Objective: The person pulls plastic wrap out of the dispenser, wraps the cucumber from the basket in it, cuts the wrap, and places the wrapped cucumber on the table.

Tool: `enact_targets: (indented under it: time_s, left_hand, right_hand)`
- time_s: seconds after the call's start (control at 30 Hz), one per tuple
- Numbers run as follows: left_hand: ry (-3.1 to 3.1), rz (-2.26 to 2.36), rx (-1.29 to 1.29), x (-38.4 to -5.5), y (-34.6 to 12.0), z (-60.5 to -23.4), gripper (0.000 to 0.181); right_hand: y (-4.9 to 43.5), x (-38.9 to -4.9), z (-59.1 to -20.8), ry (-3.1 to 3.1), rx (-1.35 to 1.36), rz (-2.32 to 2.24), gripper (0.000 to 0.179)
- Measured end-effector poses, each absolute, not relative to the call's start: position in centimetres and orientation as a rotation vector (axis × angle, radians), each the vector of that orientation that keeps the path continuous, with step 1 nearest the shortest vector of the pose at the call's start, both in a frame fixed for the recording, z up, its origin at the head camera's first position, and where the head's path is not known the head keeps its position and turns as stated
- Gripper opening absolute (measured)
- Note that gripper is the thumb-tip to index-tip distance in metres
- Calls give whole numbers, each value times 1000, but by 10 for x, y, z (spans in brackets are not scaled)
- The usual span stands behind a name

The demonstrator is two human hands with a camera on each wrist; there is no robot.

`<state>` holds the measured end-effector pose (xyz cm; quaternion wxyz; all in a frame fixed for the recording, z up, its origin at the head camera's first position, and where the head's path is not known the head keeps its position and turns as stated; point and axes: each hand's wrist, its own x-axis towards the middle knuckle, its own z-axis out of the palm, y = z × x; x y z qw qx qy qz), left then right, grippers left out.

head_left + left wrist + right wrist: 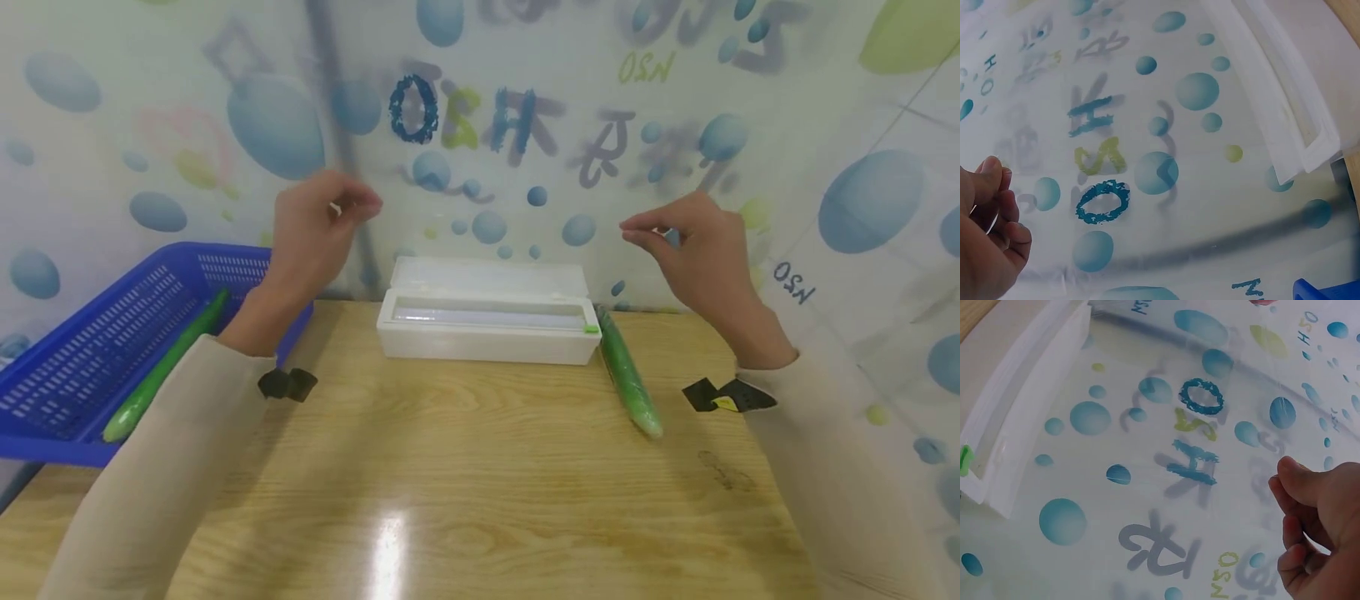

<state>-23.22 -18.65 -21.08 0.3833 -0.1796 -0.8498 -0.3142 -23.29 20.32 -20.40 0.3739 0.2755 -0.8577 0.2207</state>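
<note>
Both hands are raised in front of the wall, thumbs and fingertips pinched together. My left hand [315, 229] is above the blue basket's right end, and my right hand [693, 242] is above and right of the white box. They seem to pinch a sheet of clear cling film between them; faint shiny lines in the wrist views hint at it, but its edges are hard to see. Below, the white cling film dispenser [487, 343] stands with its lid up. A cucumber [628, 375], looking glossy as if wrapped, lies against its right end.
A blue plastic basket [56, 446] with slotted walls stands at the left, a green cucumber [168, 362] lying in it. The wooden table [480, 467] meets a patterned wall covering [517, 217] just behind the dispenser. A green slider [591, 328] sits at the dispenser's right end.
</note>
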Motion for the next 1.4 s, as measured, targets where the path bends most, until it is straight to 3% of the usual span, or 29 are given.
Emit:
enact_targets:
  time_s: [0.3,0.4,0.47,0.53,0.6,0.67,0.73,0.8,0.87,0.97,1.17,1.33,1.4]
  left_hand:
    - [-2137,-716,-590,-190,-193,-228,7]
    - [-2093,-723,-705,-179,-197,-240,13]
    - [-2064,-743,-780,-171,-200,-251,18]
    - [-2041,-755,-837,-162,-202,-263,11]
    - [-2032,-787,-890,-154,-204,-276,4]
    - [-2039,-821,-935,-146,-206,-287,18]
    - [-2068,-861,-974,-138,-208,-297,26]
    - [-2125,-901,-991,-130,-210,-305,8]
    - [-2194,-937,-994,-124,-211,-312,14]
    - [-2247,-988,-1043,-118,-214,-324,33]
    - [-2315,-1034,-1150,-115,-216,-344,44]
    - [-2366,-1090,-1224,-119,-216,-361,41]
    - [-2387,-1117,-1252,-121,-216,-368,37]
  right_hand:
    - [214,-200,-229,-2075,870,531,21]
    - [219,-186,-242,-2073,909,567,26]
    - [222,-177,-252,-2087,945,588,19]
    - [223,-169,-263,-2083,993,604,8]
    - [224,-162,-273,-2072,1042,611,20]
    - [224,-155,-285,-2052,1075,626,34]
    - [224,-149,-295,-2044,1088,651,35]
    - [224,-144,-303,-2046,1101,681,33]
    - [224,-140,-310,-2059,1110,709,33]
    - [225,-135,-319,-2118,1125,745,29]
    - [228,-129,-339,-2278,1128,817,23]
    - [229,-127,-358,-2310,1170,843,9]
    - [228,-126,-364,-2313,1191,865,18]
